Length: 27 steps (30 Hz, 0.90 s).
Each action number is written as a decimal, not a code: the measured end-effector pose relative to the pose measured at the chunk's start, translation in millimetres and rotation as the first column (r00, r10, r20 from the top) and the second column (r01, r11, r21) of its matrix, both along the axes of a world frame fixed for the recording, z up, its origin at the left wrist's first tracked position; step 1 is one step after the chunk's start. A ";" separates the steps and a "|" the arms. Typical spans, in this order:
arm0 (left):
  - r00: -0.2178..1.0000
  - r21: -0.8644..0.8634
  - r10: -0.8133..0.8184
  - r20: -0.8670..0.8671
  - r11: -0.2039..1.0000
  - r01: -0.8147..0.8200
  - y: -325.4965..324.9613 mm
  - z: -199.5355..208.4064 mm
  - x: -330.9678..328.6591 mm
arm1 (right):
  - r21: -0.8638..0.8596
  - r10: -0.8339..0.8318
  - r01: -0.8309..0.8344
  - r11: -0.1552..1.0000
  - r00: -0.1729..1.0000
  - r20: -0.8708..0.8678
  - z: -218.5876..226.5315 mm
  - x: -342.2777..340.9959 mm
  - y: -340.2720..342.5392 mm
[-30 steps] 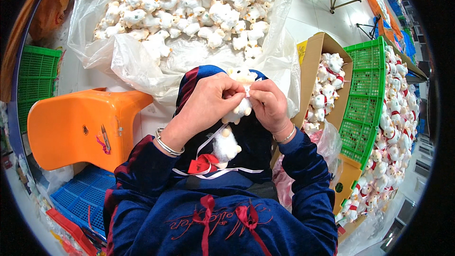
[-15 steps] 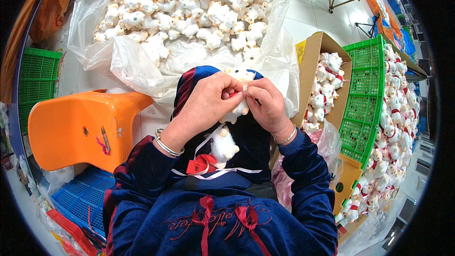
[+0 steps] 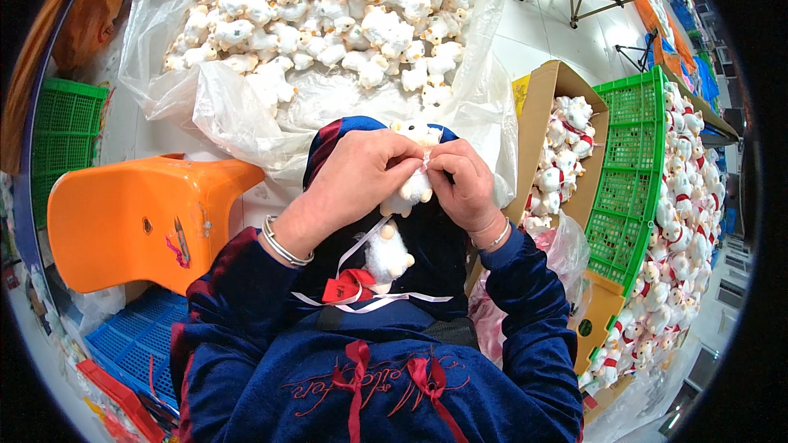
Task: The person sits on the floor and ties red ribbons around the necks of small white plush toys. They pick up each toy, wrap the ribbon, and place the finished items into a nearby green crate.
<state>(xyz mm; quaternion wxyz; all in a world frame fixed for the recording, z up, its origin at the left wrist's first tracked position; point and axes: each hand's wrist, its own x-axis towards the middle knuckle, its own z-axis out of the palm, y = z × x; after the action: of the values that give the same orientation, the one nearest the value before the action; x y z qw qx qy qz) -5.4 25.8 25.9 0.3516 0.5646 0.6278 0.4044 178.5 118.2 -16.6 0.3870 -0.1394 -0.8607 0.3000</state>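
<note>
A small white plush toy with a cream face sits over my lap, between my hands. My left hand is closed in a pinch at the toy's neck, thumb and forefinger on a thin pale ribbon. From the other side my right hand pinches the same ribbon, its fingertips almost meeting the left ones. The fingers cover most of the ribbon there. Lower on my lap lies a second white plush toy, beside a small red cloth piece and loose white ribbons.
Ahead, a clear plastic sheet holds a heap of white plush toys. An orange stool stands left, above a blue crate. At right are a cardboard box of toys, a green crate and more toys with red scarves.
Both hands stay at the toy's neck with small finger movements. The left hand has turned slightly, and the red bit seen by its fingertips is now hidden.
</note>
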 end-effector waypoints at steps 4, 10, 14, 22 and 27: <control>0.977 -0.010 -0.119 -0.176 0.993 0.120 7.1 8.0 -10.0 | 0.005 0.053 -0.053 0.999 0.999 0.011 2.3 0.4 4.0; 0.937 -0.040 -0.248 -0.248 0.969 0.246 16.1 15.9 -18.3 | 0.079 0.110 -0.114 0.990 0.993 0.051 7.9 -0.4 10.0; 0.942 -0.044 -0.225 -0.249 0.974 0.221 17.3 13.6 -14.6 | 0.104 0.109 -0.115 0.988 0.992 0.060 10.0 -0.8 11.7; 0.978 -0.042 -0.109 -0.176 0.994 0.103 8.1 6.2 -4.4 | 0.072 0.086 -0.090 0.993 0.995 0.057 12.4 -0.9 8.2; 0.996 -0.017 -0.040 -0.078 0.999 0.039 2.6 1.8 -0.8 | -0.005 0.035 -0.035 0.999 0.998 0.046 12.7 -2.7 1.5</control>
<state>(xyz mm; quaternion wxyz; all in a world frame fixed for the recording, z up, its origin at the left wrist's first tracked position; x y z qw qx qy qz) -6.3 28.3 27.7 0.3391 0.5894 0.6330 0.3701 175.7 119.7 -4.0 0.3613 -0.1322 -0.8710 0.3054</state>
